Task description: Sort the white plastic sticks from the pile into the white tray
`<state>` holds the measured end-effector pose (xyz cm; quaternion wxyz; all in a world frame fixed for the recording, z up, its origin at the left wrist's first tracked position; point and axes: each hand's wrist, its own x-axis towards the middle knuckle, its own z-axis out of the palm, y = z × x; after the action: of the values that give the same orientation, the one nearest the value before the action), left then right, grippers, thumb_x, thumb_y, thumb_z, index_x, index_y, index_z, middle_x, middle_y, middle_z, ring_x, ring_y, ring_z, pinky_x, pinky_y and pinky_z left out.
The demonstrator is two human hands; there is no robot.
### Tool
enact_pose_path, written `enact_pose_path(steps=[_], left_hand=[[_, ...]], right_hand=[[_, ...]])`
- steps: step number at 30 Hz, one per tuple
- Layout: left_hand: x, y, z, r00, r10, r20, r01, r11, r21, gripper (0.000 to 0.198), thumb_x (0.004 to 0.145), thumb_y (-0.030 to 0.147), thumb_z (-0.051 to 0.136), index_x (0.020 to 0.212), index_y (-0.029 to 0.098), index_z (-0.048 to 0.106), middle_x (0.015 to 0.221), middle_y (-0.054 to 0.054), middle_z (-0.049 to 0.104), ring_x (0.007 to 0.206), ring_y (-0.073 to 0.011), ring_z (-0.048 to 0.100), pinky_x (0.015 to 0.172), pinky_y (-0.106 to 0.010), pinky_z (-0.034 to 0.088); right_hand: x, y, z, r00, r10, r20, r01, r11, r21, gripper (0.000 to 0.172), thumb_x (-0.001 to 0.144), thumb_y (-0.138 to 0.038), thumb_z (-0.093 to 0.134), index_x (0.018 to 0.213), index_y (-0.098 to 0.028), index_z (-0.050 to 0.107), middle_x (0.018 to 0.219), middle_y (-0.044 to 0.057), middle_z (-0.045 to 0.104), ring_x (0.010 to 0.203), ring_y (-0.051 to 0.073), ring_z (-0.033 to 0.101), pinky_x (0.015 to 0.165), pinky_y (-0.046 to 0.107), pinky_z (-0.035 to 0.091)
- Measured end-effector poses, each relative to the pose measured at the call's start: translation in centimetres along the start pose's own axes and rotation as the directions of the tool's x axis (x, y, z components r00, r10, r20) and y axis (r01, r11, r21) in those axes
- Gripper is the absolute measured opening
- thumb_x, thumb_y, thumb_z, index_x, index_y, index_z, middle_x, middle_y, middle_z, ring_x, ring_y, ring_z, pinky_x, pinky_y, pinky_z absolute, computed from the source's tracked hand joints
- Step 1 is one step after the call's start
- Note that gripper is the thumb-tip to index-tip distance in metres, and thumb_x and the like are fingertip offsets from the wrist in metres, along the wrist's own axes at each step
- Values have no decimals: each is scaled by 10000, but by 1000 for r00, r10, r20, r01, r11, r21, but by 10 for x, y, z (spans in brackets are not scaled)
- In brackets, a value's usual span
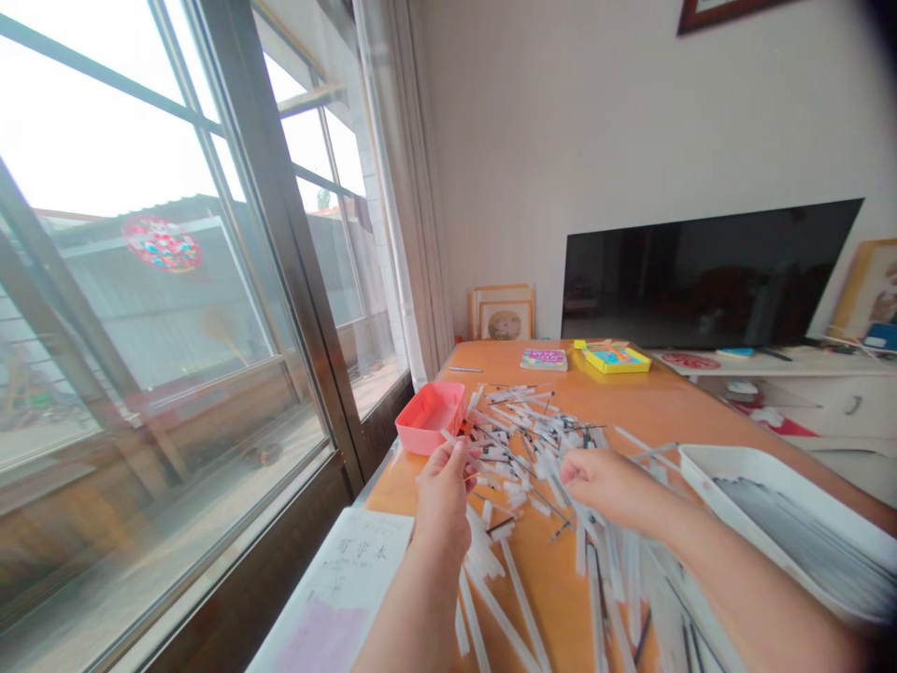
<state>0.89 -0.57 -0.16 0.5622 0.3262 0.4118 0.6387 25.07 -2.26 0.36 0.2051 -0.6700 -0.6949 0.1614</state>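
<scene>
My left hand [447, 472] has its thumb and fingertips pinched narrow on a thin pale piece, just in front of the red box [424, 437]. My right hand [595, 477] is curled closed over the other side of the pile; I cannot tell whether anything sits inside its grip. Between and beyond the two hands, I see the pen parts [539, 449] strewn loosely over the table [687, 397], pale bits mixed with dark ones. Longer tubes [522, 598] lie nearer me, between and under my arms. To the right is a white tray [743, 463] of thin grey sticks [791, 523]; to the left, a notebook [357, 561]. At the far end I have a small book [545, 360] beside a yellow tray [620, 365].
</scene>
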Motion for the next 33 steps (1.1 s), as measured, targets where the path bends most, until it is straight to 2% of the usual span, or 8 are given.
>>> enact_pose_path(steps=[6,10,15,22,27,33], left_hand=[[3,0,-2,1000,3,-4,-3,1000,-10,370,710,456,799,882,151,681,754,-33,644,594,-72,478,576,-200,367],[5,-1,-4,1000,7,4,-7,1000,4,398,690,477,807,891,152,697,737,-24,629,580,-70,449,560,-208,339],[6,-1,-5,1000,-13,-29,14,1000,21,463,690,503,798,997,165,719,761,-34,639,618,-88,493,592,-224,349],[6,-2,-6,1000,-2,-30,3,1000,29,436,690,533,793,902,164,700,778,-31,637,627,-87,479,597,-235,341],[7,-2,-7,1000,-2,-31,2,1000,19,498,687,571,784,965,163,711,776,-35,636,620,-89,477,598,-242,341],[7,-2,-7,999,-18,-50,20,999,49,519,716,581,753,1038,176,717,813,-39,641,638,-94,487,613,-250,352]], right_hand=[[-8,-7,-5,984,-61,165,73,995,-72,185,708,-156,567,785,-235,716,704,-26,686,672,158,591,592,236,308],[-12,-11,-7,970,-106,221,121,991,-58,197,715,-152,568,793,-232,730,758,-20,715,720,158,607,621,235,323],[-16,-15,-7,974,-88,208,115,986,-122,203,727,-159,574,809,-251,737,796,-19,731,741,163,610,620,243,304],[-15,-25,7,982,-108,153,139,967,-214,196,760,-179,563,829,-284,713,774,-18,712,754,177,605,604,261,262],[-14,-24,8,987,-76,142,114,951,-286,199,768,-171,543,809,-282,704,777,-8,708,759,187,604,601,270,247],[-13,-20,11,990,-86,111,115,950,-289,195,772,-194,540,839,-298,691,775,-14,711,754,196,607,597,276,243]])
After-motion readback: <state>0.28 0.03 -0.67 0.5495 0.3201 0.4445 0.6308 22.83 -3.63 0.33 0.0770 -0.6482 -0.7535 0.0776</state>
